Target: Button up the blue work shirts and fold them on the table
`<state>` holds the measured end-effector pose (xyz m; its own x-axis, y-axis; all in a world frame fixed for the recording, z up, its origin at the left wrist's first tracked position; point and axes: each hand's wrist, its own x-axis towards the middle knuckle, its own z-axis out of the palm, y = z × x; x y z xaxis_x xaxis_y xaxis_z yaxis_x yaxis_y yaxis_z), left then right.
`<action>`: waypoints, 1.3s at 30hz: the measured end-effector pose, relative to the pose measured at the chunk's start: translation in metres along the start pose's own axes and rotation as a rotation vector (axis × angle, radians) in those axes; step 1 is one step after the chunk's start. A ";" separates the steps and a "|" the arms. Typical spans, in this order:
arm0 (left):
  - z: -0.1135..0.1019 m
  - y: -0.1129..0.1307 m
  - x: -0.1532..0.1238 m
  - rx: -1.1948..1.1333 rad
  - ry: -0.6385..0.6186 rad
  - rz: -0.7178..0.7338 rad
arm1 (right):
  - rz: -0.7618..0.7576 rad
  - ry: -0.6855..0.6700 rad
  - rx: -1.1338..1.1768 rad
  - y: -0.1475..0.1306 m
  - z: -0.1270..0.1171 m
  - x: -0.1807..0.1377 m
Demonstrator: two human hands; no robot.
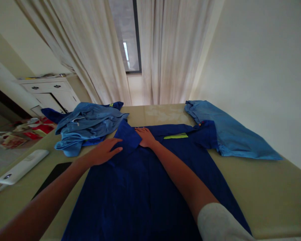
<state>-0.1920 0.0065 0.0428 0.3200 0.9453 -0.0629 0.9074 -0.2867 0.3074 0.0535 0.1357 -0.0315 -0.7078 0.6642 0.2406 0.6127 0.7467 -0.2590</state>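
Note:
A dark blue work shirt [140, 197] lies spread out in front of me, its lower part running out of the bottom of the picture. My right hand [145, 137] rests on its upper part with the fingers stretched out, beside a turned-over blue flap [127, 135]. At the shirt's upper left side is my left hand [104, 152], open, thumb and fingers apart; whether it touches the cloth I cannot tell. A yellow-green strip [176, 136] shows near the shirt's top, left of a short folded sleeve [208, 134].
Crumpled lighter blue garments [90, 120] lie at the back left of the table [271, 194]. A folded light blue garment [235, 134] is at the right. On the left are a white elongated device [23, 167] and a flat black object [51, 177]. Curtains [165, 50] hang behind.

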 end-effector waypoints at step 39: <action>-0.064 -0.103 0.038 -0.144 0.441 -0.584 | -0.068 0.034 0.006 -0.044 0.001 0.004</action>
<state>-0.2906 0.0816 0.0698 -0.3700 0.9208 0.1235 0.8417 0.2760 0.4640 0.0237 0.1052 -0.0202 -0.7352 0.6130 0.2892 0.5614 0.7898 -0.2469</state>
